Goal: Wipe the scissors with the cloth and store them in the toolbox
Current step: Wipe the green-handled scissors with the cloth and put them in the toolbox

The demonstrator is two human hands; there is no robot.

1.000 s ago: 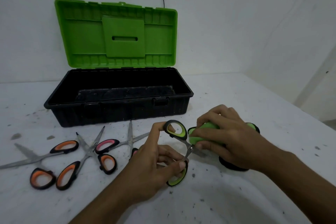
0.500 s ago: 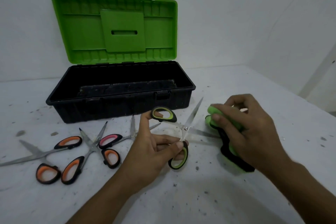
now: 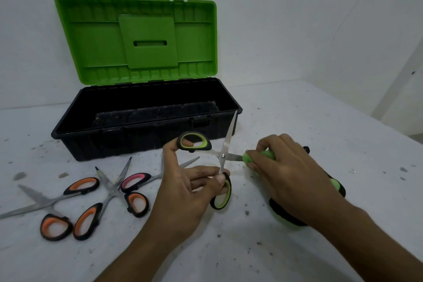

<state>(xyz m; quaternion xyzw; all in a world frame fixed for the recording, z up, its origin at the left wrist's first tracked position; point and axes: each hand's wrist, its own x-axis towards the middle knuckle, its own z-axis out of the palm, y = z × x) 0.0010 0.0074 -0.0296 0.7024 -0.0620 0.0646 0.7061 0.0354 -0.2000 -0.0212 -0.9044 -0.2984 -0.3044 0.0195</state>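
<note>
My left hand point(image 3: 185, 190) holds green-handled scissors point(image 3: 223, 155) spread wide open, a finger through the upper loop and the thumb pinching the lower loop. One blade points up toward the toolbox, the other points right. My right hand point(image 3: 286, 176) grips a green and black cloth point(image 3: 258, 155) wrapped around the right-pointing blade near the pivot. The black toolbox point(image 3: 75, 139) stands behind with its green lid point(image 3: 137, 39) raised; its inside looks free of scissors.
Three other scissors lie on the white table at the left: two orange-handled pairs point(image 3: 68, 192) point(image 3: 91, 217) and a pink-handled pair point(image 3: 135, 178), blades crossing. A wall stands behind the toolbox. The table's right edge point(image 3: 389, 126) runs diagonally.
The scissors have opened wider. My right hand slid out along the blade with the cloth, then came back in toward the pivot.
</note>
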